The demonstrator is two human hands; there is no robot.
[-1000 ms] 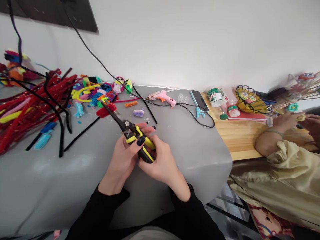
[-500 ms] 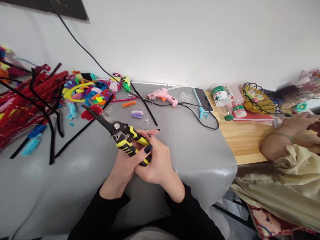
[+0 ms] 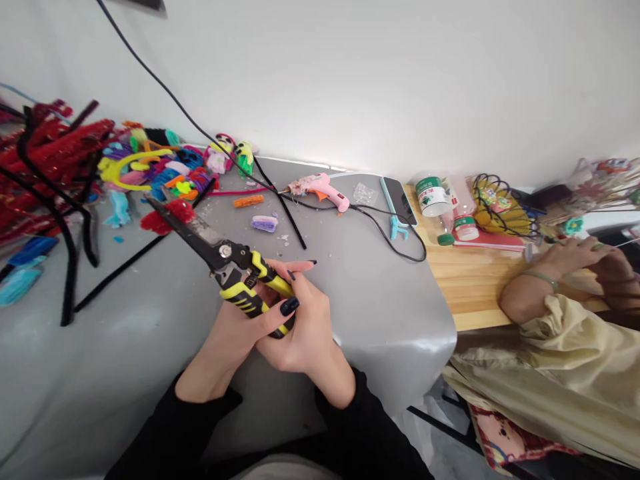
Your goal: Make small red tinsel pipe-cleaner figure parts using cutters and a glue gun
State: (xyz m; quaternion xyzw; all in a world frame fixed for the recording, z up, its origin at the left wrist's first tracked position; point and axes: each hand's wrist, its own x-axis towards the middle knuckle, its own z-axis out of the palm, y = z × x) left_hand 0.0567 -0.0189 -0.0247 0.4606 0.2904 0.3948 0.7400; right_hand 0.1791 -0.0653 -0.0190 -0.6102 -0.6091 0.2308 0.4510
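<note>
Both of my hands are closed round the black and yellow handles of a pair of cutting shears (image 3: 226, 253). My left hand (image 3: 234, 339) wraps the lower handle, its dark-nailed thumb lying across the grips. My right hand (image 3: 306, 327) covers the handle ends from the other side. The blades look closed and point to the upper left, their tip over a red fuzzy piece (image 3: 163, 216) on the grey table (image 3: 200, 373). Just beyond the shears lie an orange fuzzy piece (image 3: 249, 201) and a purple-and-white one (image 3: 264, 223).
Red pipe cleaners (image 3: 60, 150) and a colourful fuzzy heap (image 3: 165, 167) fill the left. A pink glue gun (image 3: 323, 190), its cord and a phone (image 3: 399, 200) lie farther back. Bottles (image 3: 433, 197) stand on the wooden table (image 3: 475, 300), where another person's arm (image 3: 535, 287) rests.
The whole view has swung a little, so most things sit farther left. My hands keep the same hold on the shears. At right, the other person's hands have shifted slightly.
</note>
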